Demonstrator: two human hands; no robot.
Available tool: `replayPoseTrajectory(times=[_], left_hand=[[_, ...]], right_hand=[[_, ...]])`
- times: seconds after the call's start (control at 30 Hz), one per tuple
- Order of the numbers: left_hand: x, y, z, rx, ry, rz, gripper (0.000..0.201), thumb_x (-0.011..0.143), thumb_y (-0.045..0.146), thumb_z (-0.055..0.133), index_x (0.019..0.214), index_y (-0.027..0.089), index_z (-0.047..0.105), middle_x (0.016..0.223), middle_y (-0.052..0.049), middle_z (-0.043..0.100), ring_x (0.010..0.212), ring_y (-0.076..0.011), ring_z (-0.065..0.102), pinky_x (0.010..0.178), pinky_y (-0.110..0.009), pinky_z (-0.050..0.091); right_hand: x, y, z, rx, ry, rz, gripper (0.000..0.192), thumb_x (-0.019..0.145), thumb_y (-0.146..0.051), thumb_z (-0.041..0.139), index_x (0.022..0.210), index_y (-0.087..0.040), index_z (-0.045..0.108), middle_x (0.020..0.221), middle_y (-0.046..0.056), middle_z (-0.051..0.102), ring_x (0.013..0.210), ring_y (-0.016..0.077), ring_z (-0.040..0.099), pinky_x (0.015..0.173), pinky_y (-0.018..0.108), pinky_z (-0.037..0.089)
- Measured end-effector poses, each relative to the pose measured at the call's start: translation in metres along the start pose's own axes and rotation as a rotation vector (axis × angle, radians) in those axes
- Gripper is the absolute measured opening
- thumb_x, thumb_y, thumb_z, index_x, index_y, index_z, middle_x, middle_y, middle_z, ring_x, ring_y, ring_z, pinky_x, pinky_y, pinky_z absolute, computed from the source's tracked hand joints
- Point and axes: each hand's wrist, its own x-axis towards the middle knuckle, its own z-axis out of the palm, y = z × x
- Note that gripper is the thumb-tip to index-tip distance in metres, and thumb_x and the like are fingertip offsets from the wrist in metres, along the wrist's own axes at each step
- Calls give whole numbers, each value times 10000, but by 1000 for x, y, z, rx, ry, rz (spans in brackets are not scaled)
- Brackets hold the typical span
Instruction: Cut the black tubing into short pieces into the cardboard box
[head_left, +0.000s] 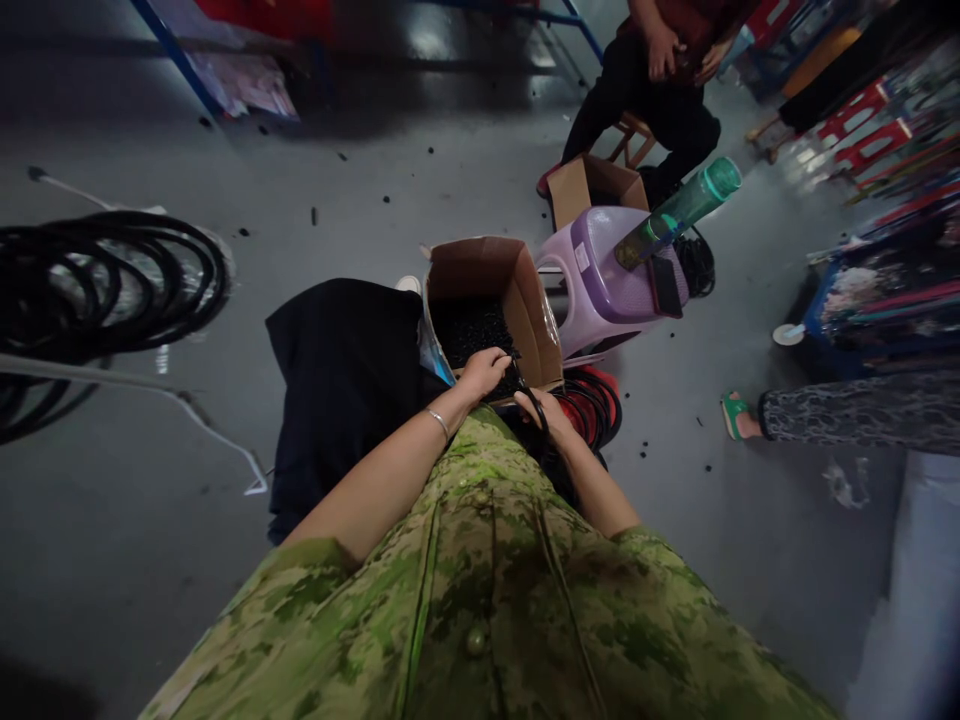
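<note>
Over the near edge of an open cardboard box point(536, 330), my two hands work close together. My left hand point(484, 374), with a silver bracelet at the wrist, is closed in a pinch at the upper end of a thin black strip point(517, 374). Around the lower, curving part of this strip the fingers of my right hand point(546, 410) are closed. Whether a tool is also in the right hand is too dark to tell. Many small black pieces point(472, 330) cover the bottom of the box.
Right of the box stands a purple stool point(559, 255) bearing a green bottle point(679, 213) and a dark phone-like object point(665, 287). Coiled black tubing point(589, 405) lies by my right hand; larger coils point(112, 280) are at left. A seated person point(667, 70) is beyond.
</note>
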Motion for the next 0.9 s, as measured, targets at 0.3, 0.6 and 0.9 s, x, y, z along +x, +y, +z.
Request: replayPoseTrajectory(times=[0.3, 0.6, 0.9], left_hand=[[0, -2, -2, 122, -41, 89, 204, 840, 200, 551, 650, 189, 625, 636, -20, 599, 702, -171, 550, 725, -256, 408], [2, -9, 3, -7, -60, -50, 265, 845, 261, 473, 594, 191, 521, 549, 19, 501, 580, -134, 464, 599, -251, 362], [-2, -3, 2, -84, -125, -172, 276, 859, 260, 533, 599, 170, 559, 528, 34, 463, 495, -103, 378, 519, -235, 292]], right_hand=[[11, -1, 2, 146, -58, 20, 582, 769, -758, 535, 747, -178, 573, 712, 11, 579, 638, 140, 519, 625, 268, 402], [10, 1, 6, 290, -53, 51, 586, 734, -751, 603, 767, -166, 619, 744, 14, 598, 669, 141, 537, 638, 273, 378], [10, 3, 5, 212, -38, 27, 549, 773, -719, 579, 795, -171, 622, 723, 6, 581, 670, 150, 520, 649, 287, 396]])
